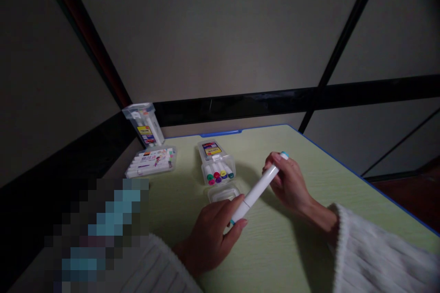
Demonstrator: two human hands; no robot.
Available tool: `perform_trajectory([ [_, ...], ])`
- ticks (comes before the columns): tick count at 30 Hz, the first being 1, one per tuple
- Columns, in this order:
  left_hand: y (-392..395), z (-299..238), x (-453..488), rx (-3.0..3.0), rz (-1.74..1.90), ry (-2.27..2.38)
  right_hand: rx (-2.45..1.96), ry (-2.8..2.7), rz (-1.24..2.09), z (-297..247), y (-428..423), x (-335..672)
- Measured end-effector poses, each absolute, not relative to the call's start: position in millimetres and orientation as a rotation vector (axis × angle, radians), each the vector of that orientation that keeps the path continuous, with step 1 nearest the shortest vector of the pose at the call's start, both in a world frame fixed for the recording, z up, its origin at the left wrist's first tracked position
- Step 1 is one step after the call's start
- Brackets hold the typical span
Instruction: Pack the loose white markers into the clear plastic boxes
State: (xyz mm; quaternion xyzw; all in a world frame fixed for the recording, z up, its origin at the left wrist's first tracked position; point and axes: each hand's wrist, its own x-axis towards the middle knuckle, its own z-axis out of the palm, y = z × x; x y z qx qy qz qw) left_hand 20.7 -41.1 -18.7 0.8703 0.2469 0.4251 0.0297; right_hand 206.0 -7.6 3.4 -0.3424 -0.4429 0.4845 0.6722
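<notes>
Both of my hands hold one white marker pen [258,188] with light-blue ends, slanted above a pale green table [275,256]. My left hand [209,233] pinches its near end between thumb and fingers. My right hand [290,183] grips the far end by the cap. Just behind the pen lies an open clear plastic box of markers [216,163] with coloured caps facing me, and its loose clear lid [223,192] rests on the table by my left thumb.
A flat clear case of white markers [151,162] lies at the table's far left, and another clear marker box [144,124] stands tilted behind it against the dark wall rail. The table has a blue edge [343,161]. A blurred patch covers the lower left.
</notes>
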Motion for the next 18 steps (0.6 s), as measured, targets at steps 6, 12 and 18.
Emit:
perform_trajectory([
  [6,-43.1,-16.8,19.9,2.777,1.343,0.679,-0.779,-0.804,0.986,7.2,1.4,217.4],
  [12,-44.6,-13.8,21.1,2.819,1.272,0.637,-0.745,-0.719,0.894,9.8,3.1,219.4],
  [18,-38.7,-17.3,24.6,2.703,1.265,0.802,-0.739,-0.752,0.842,8.5,0.7,216.7],
])
